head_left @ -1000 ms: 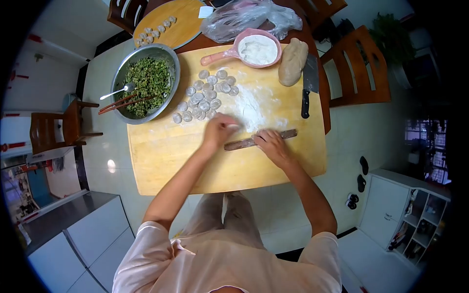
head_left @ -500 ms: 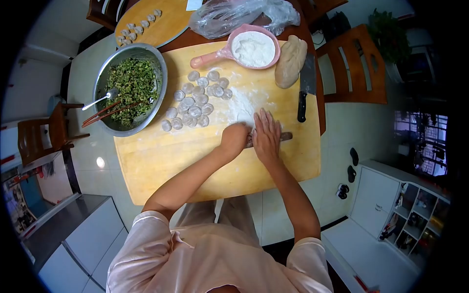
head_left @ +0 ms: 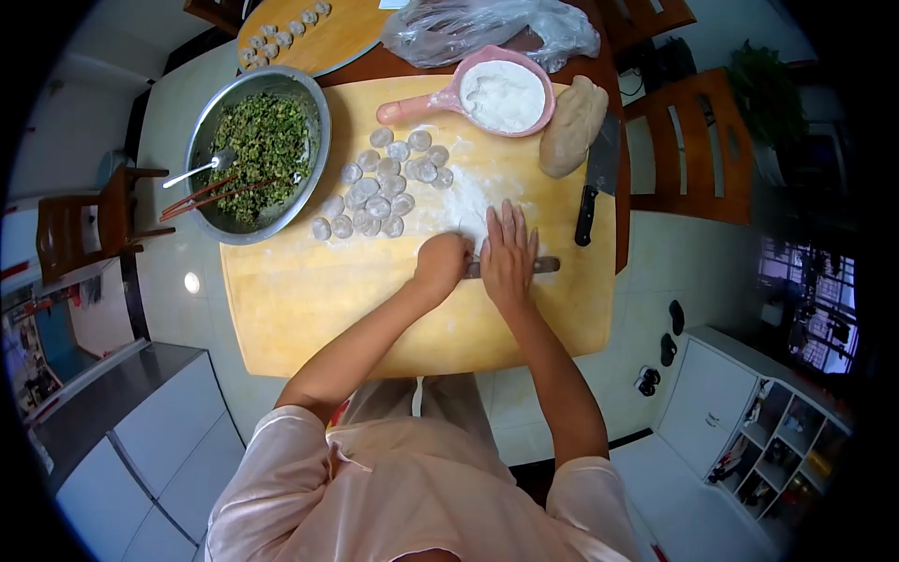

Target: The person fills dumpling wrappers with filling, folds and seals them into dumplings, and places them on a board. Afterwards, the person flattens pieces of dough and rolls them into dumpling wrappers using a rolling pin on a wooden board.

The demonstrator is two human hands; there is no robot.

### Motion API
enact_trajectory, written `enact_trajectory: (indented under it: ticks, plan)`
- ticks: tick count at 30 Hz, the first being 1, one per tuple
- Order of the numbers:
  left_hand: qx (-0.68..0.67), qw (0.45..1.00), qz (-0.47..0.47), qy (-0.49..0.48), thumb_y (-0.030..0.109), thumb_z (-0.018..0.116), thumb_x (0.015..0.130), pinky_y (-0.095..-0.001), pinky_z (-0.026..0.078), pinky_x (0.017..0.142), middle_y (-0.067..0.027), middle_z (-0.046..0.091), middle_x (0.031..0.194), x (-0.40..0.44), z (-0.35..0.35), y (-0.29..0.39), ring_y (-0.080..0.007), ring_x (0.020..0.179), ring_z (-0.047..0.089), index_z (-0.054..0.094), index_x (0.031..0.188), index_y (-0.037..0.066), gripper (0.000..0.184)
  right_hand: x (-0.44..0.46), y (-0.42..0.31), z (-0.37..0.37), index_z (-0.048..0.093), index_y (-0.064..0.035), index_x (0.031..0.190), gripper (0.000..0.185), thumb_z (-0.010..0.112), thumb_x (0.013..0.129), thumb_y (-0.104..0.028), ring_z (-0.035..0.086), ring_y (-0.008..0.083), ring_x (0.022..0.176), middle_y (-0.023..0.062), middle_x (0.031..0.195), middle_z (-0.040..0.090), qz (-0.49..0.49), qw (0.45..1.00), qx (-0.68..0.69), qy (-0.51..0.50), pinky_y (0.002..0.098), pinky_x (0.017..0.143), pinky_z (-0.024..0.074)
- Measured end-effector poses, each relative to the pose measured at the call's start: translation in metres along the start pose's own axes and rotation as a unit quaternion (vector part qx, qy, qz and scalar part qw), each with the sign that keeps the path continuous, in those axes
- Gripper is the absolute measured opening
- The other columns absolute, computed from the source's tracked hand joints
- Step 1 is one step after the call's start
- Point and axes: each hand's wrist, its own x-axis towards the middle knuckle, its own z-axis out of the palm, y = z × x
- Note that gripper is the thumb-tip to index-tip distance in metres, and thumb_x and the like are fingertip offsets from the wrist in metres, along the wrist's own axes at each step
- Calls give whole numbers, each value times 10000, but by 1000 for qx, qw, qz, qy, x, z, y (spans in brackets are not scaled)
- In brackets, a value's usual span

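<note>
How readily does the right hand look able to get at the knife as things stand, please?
Probably yes: the right hand lies over the rolling pin, so it would need to lift off first, but only lightly floured board shows between it and the black handle of the knife.

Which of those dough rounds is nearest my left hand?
The dough round at the right end of the row closest to you; every other lies farther from your left hand.

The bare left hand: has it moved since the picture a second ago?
Yes. Judged against the pale-grey round dough discs on the yellow wooden board, the bare left hand has moved right, away from them.
</note>
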Motion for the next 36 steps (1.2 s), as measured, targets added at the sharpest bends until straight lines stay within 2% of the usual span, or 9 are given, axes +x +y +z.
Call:
enact_trajectory:
  ticks: [10, 14, 19, 22, 26, 30, 31, 34, 36]
  plan:
    - [-105, 991, -78, 21, 46, 677, 670, -394, 488, 662, -151, 636, 748, -6, -8, 1, -315, 711, 629, 634, 756, 44, 96, -33, -4, -13, 449, -75, 1387, 549, 577, 868, -199, 338, 343, 1372, 155, 1486, 372, -2, 999, -13, -43, 592, 1061, 285]
    - [40, 998, -40, -3, 53, 678, 663, -415, 496, 678, -171, 658, 789, 10, 7, 4, -350, 751, 633, 683, 763, 49, 100, 15, -3, -7, 446, -74, 1387, 540, 572, 877, -199, 344, 344, 1366, 154, 1466, 396, -16, 1000, 1, -6, 591, 1067, 283]
    - [-62, 995, -16, 72, 44, 698, 652, -408, 498, 663, -163, 660, 778, -2, 3, -6, -341, 707, 634, 688, 779, 56, 128, -31, -5, -15, 435, -68, 1394, 570, 582, 863, -214, 323, 338, 1378, 150, 1490, 358, -12, 999, 3, -44, 589, 1089, 250]
    - [-178, 972, -152, 15, 37, 703, 658, -393, 497, 664, -147, 656, 764, -16, -5, -7, -318, 712, 638, 676, 784, 53, 130, -49, -6, -22, 436, -67, 1393, 581, 589, 854, -220, 321, 338, 1380, 150, 1489, 360, -17, 998, -3, -53, 591, 1089, 246]
    - [10, 998, -53, 20, 97, 683, 698, -435, 494, 653, -188, 653, 765, -8, 0, 3, -359, 718, 631, 672, 765, 45, 86, 5, -4, -9, 425, -76, 1411, 561, 562, 872, -158, 311, 360, 1383, 162, 1499, 349, -20, 999, 27, -21, 582, 1089, 252]
    - [96, 992, -84, 4, 125, 685, 685, -453, 493, 655, -191, 661, 775, 5, 11, -2, -377, 724, 629, 711, 770, 63, 108, 6, -5, -6, 441, -75, 1387, 540, 567, 877, -199, 332, 349, 1368, 162, 1490, 354, -8, 1000, 10, -20, 595, 1073, 273]
    - [27, 998, -40, 39, 108, 689, 693, -426, 497, 642, -178, 664, 748, -1, 7, -5, -350, 694, 639, 703, 764, 57, 90, -15, -6, -13, 430, -71, 1396, 573, 587, 865, -217, 321, 340, 1378, 155, 1499, 341, -22, 999, 9, -32, 595, 1077, 264]
    - [-179, 973, -130, 61, 85, 687, 706, -388, 496, 640, -149, 666, 729, -16, -2, -7, -308, 684, 648, 674, 739, 42, 56, -60, -5, -21, 433, -66, 1393, 596, 608, 847, -231, 320, 325, 1382, 150, 1493, 349, -27, 998, -12, -57, 590, 1077, 267]
    - [-142, 982, -115, 45, 71, 679, 718, -372, 491, 635, -130, 660, 718, -18, 1, -10, -288, 668, 645, 658, 739, 43, 41, -45, -6, -15, 442, -64, 1385, 578, 601, 852, -224, 321, 329, 1381, 154, 1487, 358, -23, 999, -13, -45, 591, 1075, 270]
